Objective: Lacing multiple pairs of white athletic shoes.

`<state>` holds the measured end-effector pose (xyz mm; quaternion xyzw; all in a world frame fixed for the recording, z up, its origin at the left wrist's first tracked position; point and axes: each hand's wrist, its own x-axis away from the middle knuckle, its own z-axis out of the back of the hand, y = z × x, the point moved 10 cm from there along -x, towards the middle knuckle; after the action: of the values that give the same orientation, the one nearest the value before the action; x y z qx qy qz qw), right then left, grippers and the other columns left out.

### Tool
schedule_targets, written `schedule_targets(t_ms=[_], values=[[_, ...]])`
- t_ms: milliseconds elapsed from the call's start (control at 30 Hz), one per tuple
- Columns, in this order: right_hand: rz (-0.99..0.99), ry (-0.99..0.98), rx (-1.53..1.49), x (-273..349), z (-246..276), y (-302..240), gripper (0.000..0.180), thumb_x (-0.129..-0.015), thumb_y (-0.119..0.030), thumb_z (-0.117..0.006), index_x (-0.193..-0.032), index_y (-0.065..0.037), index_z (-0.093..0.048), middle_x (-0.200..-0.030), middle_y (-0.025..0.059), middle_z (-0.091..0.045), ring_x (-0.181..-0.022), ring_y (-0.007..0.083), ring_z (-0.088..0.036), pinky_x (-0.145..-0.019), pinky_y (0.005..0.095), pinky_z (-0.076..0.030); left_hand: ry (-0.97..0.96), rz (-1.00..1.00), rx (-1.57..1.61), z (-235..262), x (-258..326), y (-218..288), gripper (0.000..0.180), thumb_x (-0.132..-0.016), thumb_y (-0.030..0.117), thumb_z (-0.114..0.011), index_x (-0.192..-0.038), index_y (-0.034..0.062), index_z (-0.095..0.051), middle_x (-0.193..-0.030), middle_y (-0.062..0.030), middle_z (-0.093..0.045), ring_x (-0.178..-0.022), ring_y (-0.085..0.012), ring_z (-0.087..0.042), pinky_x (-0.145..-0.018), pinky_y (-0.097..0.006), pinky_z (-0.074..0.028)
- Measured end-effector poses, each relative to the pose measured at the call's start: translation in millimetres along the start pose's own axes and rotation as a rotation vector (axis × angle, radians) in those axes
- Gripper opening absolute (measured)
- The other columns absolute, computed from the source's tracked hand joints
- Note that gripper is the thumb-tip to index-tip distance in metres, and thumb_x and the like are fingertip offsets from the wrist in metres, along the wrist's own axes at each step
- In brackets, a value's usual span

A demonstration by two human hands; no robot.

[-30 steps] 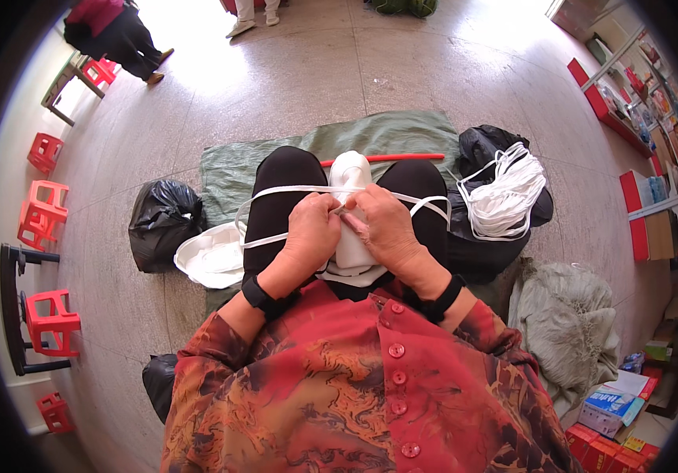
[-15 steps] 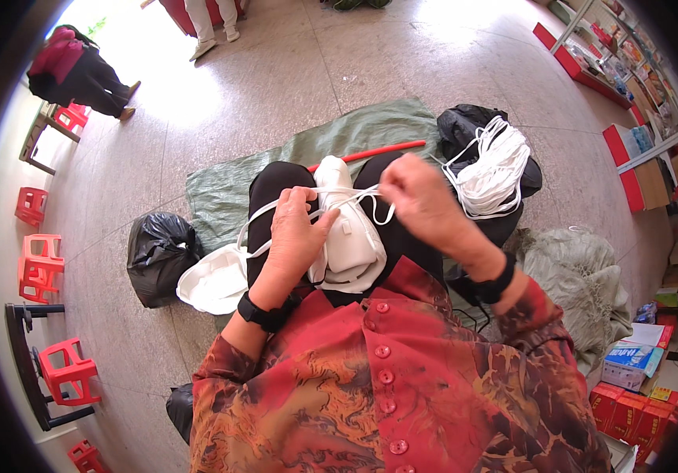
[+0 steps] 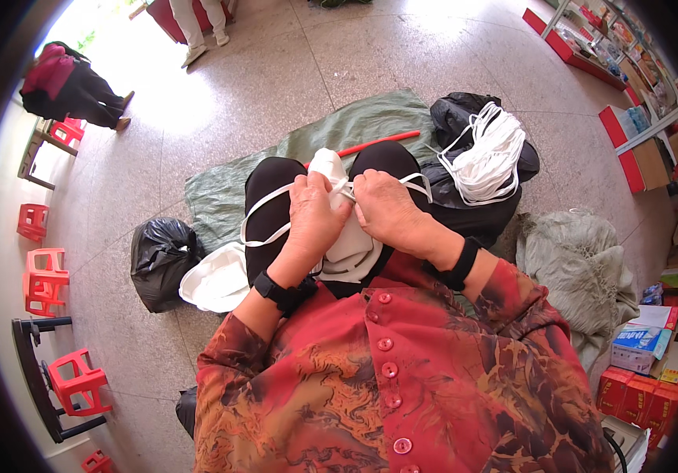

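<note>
A white shoe [image 3: 352, 251] lies on my lap, its narrow end pointing away from me between my black-clad knees. Over its upper part my left hand [image 3: 313, 211] and my right hand [image 3: 391, 208] are close together, fingers pinched on a white shoelace [image 3: 267, 199]. One loop of the lace hangs over my left knee, and another bit curls out past my right hand. My fingers hide where the lace meets the shoe. A second white shoe piece [image 3: 217, 279] rests beside my left thigh, apart from both hands.
A bundle of white laces [image 3: 490, 158] lies on a black bag [image 3: 460, 115] at the right. A green woven sheet [image 3: 232, 185] with a red stick [image 3: 378, 143] spreads ahead. A black plastic bag [image 3: 159, 260], red stools [image 3: 77, 382] and a grey sack [image 3: 579, 268] surround me; two people stand far left.
My right hand has come down and inward from the right to meet my left hand above the shoe. The lace between them is drawn closer, and its end now trails to the right.
</note>
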<state>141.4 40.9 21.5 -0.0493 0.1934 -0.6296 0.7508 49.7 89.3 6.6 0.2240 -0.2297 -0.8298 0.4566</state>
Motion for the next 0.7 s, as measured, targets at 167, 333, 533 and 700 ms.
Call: schedule_targets(t_ms=[167,333,533,700], values=[[-0.027,-0.006,-0.187,3,-5,13,0.014,-0.078,-0.007,-0.06,-0.09,0.0,-0.062,-0.088,0.018,-0.06,-0.088,0.0355,-0.062,-0.077,0.044,-0.051,0.081,-0.089,-0.134,-1,6,23,0.023,-0.072,0.009,-0.07,-0.091,0.0044,-0.057,-0.109,-0.015,-0.049,-0.107,-0.0362,-0.048,-0.087,-0.045,-0.042],[0.007,0.004,-0.28,10,-8,17,0.01,-0.083,-0.007,-0.057,-0.089,-0.002,-0.064,-0.089,0.0157,-0.06,-0.088,0.0357,-0.061,-0.077,0.0456,-0.05,0.123,-0.225,-0.338,-3,13,45,0.026,-0.075,0.012,-0.065,-0.097,-0.001,-0.063,-0.109,-0.0162,-0.051,-0.108,-0.0337,-0.048,-0.082,-0.044,-0.04],[-0.041,0.131,-0.323,13,2,18,0.014,-0.086,-0.008,-0.06,-0.096,-0.003,-0.067,-0.086,0.0135,-0.061,-0.085,0.0339,-0.06,-0.076,0.042,-0.049,0.166,-0.317,-0.418,-5,12,56,0.021,-0.075,0.011,-0.061,-0.091,-0.0017,-0.064,-0.103,-0.0153,-0.054,-0.104,-0.0318,-0.05,-0.079,-0.041,-0.04],[-0.033,0.102,-0.347,12,1,20,0.011,-0.083,-0.009,-0.061,-0.091,-0.004,-0.066,-0.088,0.0104,-0.061,-0.087,0.0314,-0.057,-0.077,0.042,-0.048,0.105,-0.28,-0.476,-13,11,54,0.021,-0.075,0.011,-0.061,-0.092,-0.0016,-0.065,-0.101,-0.0151,-0.055,-0.103,-0.0306,-0.052,-0.076,-0.04,-0.042]])
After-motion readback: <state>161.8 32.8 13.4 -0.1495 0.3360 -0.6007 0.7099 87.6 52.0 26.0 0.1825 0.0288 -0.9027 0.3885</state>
